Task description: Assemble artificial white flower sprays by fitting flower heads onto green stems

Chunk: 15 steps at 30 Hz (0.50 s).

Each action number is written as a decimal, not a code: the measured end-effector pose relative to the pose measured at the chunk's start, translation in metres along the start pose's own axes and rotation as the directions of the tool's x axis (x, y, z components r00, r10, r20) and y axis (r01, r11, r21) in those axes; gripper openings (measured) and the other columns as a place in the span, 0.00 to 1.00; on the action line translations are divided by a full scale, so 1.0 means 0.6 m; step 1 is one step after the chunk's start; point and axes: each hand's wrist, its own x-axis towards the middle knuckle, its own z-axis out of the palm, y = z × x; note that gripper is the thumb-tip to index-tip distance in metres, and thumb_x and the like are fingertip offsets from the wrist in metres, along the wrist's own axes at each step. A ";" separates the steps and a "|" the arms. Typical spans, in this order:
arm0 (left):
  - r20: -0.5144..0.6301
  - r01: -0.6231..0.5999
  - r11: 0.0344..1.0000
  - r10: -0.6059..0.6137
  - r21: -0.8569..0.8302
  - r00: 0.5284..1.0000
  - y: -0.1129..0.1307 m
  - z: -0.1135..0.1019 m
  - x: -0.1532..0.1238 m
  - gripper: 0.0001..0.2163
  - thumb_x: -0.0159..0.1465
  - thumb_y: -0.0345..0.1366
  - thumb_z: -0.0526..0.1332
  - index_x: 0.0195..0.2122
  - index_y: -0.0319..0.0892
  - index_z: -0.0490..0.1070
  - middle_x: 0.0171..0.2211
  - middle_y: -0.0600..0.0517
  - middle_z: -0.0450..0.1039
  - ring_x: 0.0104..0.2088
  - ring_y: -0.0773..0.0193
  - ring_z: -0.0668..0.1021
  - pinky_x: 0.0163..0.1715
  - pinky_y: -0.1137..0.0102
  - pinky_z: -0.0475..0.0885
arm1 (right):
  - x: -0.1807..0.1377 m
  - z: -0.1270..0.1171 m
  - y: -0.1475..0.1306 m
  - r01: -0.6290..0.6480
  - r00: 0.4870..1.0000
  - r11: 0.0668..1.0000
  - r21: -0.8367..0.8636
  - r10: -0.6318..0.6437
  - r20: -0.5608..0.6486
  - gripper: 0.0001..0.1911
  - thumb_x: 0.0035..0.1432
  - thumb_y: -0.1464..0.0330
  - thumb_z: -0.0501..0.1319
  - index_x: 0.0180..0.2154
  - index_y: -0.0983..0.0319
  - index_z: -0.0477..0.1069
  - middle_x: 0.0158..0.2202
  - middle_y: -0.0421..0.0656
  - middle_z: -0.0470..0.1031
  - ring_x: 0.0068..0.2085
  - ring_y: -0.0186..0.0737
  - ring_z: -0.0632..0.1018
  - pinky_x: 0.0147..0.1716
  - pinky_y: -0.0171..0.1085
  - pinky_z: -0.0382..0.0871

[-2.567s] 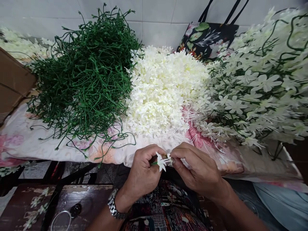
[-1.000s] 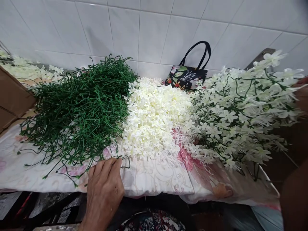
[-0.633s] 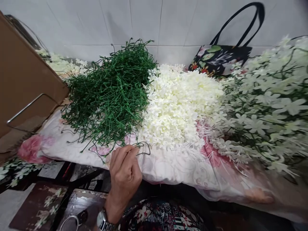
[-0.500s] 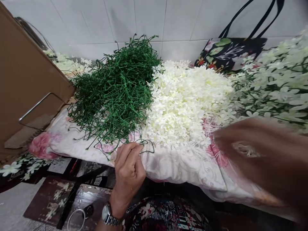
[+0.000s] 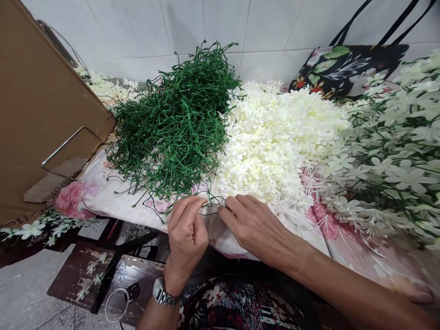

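The left hand (image 5: 187,236) is held over the near edge of the cloth-covered tabletop (image 5: 118,195), palm side turned inward. Its grip is drawn together, thumb against fingers, at a loose green stem (image 5: 211,214). Whether the stem is pinched cannot be told, as the fingertips are too small and partly hidden. The right hand (image 5: 252,227) is placed just beside it, back upward and fingers curled; the state of its grip cannot be told (the thumb is hidden). The stem is seen between the two hands, bent over the cloth near the front edge.

Beyond the left hand, a tangled pile of green stems (image 5: 172,126) is heaped. Against its right side a mound of white blossoms (image 5: 264,142) is spread, beyond the right hand. Farther right, white flowers on green stems (image 5: 405,160) are gathered in a bushy mass. A black floral bag (image 5: 350,71) is set behind, near the tiled wall (image 5: 223,25). At far left a cardboard box (image 5: 51,105) is noted. A metal wristwatch (image 5: 163,293) is worn on the left wrist.
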 end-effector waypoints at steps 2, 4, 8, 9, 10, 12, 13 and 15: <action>0.004 0.004 1.000 -0.004 0.009 1.000 -0.004 0.000 0.002 0.12 0.61 0.22 0.51 0.37 0.38 0.73 0.34 0.46 0.75 0.37 0.62 0.78 0.38 0.65 0.74 | 0.005 -0.001 -0.001 0.006 1.000 1.000 0.001 -0.006 -0.001 0.08 0.55 0.80 0.55 0.30 0.63 0.66 0.29 0.44 0.68 0.29 0.40 0.68 0.29 0.38 0.60; 0.018 0.024 1.000 -0.024 0.003 1.000 -0.007 -0.001 0.006 0.11 0.61 0.23 0.52 0.36 0.38 0.74 0.34 0.47 0.76 0.36 0.62 0.78 0.38 0.66 0.74 | 0.004 -0.004 -0.002 0.004 1.000 1.000 -0.003 -0.004 -0.026 0.09 0.55 0.81 0.54 0.28 0.63 0.65 0.28 0.44 0.68 0.29 0.39 0.67 0.28 0.37 0.59; 0.058 0.108 0.993 -0.105 -0.042 0.993 -0.009 -0.006 0.012 0.08 0.62 0.27 0.54 0.34 0.38 0.74 0.33 0.47 0.75 0.35 0.63 0.78 0.34 0.70 0.74 | -0.019 -0.021 0.003 -0.013 0.997 1.000 -0.007 0.013 -0.081 0.11 0.56 0.82 0.52 0.27 0.63 0.65 0.28 0.45 0.67 0.29 0.40 0.66 0.28 0.38 0.59; 0.064 0.116 0.992 -0.113 -0.044 0.992 -0.008 -0.007 0.013 0.08 0.62 0.27 0.55 0.33 0.37 0.74 0.32 0.47 0.75 0.34 0.63 0.78 0.33 0.70 0.74 | -0.027 -0.027 0.006 -0.018 0.996 1.000 -0.006 0.017 -0.092 0.11 0.56 0.82 0.52 0.27 0.63 0.65 0.28 0.45 0.67 0.30 0.40 0.67 0.29 0.38 0.60; 0.063 0.111 0.993 -0.108 -0.042 0.992 -0.008 -0.007 0.014 0.08 0.62 0.27 0.55 0.33 0.37 0.74 0.32 0.47 0.75 0.34 0.63 0.78 0.33 0.70 0.74 | -0.036 -0.033 0.009 -0.027 0.994 1.000 0.000 0.027 -0.106 0.12 0.57 0.82 0.52 0.27 0.64 0.66 0.28 0.46 0.68 0.31 0.41 0.68 0.30 0.39 0.60; 0.044 0.076 0.997 -0.075 -0.028 0.996 -0.007 -0.006 0.013 0.08 0.62 0.26 0.55 0.32 0.37 0.74 0.31 0.47 0.75 0.34 0.63 0.78 0.33 0.70 0.74 | -0.053 -0.044 0.016 -0.070 0.985 0.997 0.036 0.075 -0.153 0.12 0.58 0.81 0.51 0.27 0.64 0.66 0.29 0.46 0.70 0.34 0.41 0.70 0.31 0.39 0.62; 0.027 0.052 0.998 -0.051 -0.019 0.998 -0.006 -0.006 0.012 0.07 0.61 0.26 0.55 0.32 0.38 0.73 0.31 0.47 0.76 0.34 0.63 0.78 0.34 0.69 0.74 | -0.061 -0.048 0.020 -0.103 0.978 0.992 0.070 0.114 -0.177 0.11 0.59 0.80 0.51 0.27 0.63 0.66 0.29 0.46 0.70 0.34 0.41 0.70 0.32 0.38 0.62; -0.006 0.004 1.000 -0.004 -0.007 1.000 -0.004 -0.005 0.010 0.07 0.61 0.25 0.55 0.33 0.39 0.73 0.31 0.48 0.76 0.34 0.63 0.78 0.34 0.69 0.74 | -0.076 -0.051 0.026 -0.180 0.958 0.973 0.147 0.207 -0.200 0.11 0.61 0.78 0.51 0.28 0.63 0.66 0.28 0.45 0.70 0.33 0.39 0.71 0.31 0.37 0.63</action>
